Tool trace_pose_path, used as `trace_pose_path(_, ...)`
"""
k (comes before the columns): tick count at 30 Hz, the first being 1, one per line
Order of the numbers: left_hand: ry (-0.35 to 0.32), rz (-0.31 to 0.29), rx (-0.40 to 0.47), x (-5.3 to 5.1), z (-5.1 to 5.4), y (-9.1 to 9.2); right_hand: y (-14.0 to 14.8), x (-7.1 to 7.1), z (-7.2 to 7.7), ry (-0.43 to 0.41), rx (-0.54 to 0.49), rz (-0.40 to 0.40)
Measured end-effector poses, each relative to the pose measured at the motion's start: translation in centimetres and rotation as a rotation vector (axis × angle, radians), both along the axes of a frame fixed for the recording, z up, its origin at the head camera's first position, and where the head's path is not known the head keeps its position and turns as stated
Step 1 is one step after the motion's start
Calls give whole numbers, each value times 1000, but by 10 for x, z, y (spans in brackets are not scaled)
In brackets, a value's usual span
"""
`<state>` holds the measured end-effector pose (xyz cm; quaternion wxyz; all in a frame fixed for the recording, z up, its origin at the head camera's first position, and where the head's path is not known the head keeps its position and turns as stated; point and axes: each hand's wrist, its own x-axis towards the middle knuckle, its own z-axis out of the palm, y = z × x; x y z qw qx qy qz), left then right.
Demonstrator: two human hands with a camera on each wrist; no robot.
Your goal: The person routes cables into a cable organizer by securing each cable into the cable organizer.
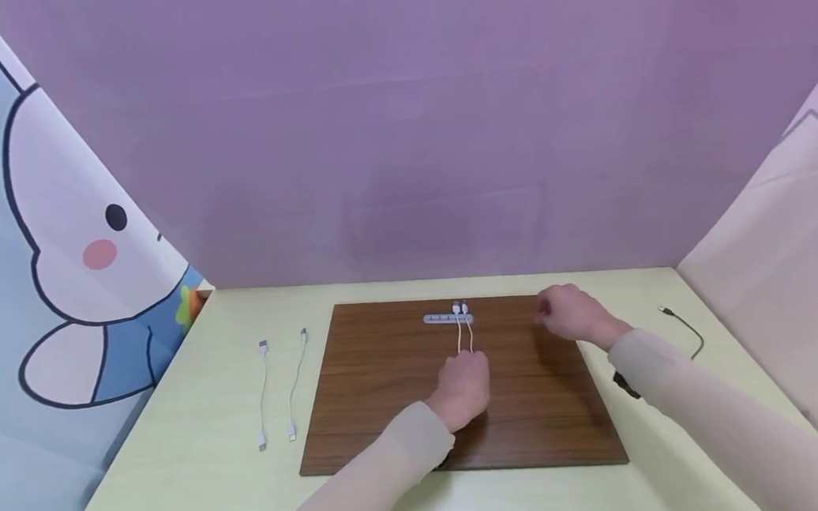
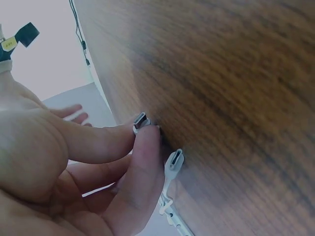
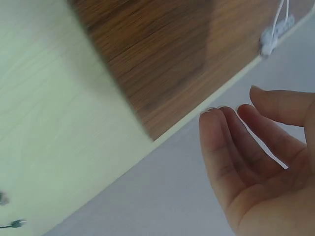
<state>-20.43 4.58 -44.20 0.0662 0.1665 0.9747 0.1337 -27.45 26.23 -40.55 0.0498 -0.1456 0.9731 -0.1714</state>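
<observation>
My left hand point(image 1: 462, 386) is over the middle of the brown wooden board point(image 1: 376, 400). In the left wrist view its thumb and forefinger pinch a white charging cable by its USB-C plug point(image 2: 141, 121). A second white plug point(image 2: 174, 161) hangs free beside those fingers. Both white cables run up to a pale cable clip point(image 1: 438, 319) near the board's far edge, where their USB-A ends sit side by side in its right part. My right hand point(image 1: 571, 311) hovers above the board's far right corner, fingers loosely bent, holding nothing in the right wrist view.
Left of the board, two more short white cables, one point(image 1: 264, 396) nearer the left and the other point(image 1: 297, 382) beside it, lie on the pale table point(image 1: 200, 428). On the right lies a black cable point(image 1: 698, 334). A purple cloth point(image 1: 407, 129) hangs behind.
</observation>
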Motion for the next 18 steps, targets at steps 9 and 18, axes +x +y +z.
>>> trace_pose_path(9, -9, -1, -20, 2, -1, 2, 55, 9, 0, 8, 21, -69)
trace_pose_path(18, 2, -11, -47, 7, 0, 1, 118, 24, -13, -62, 69, -166)
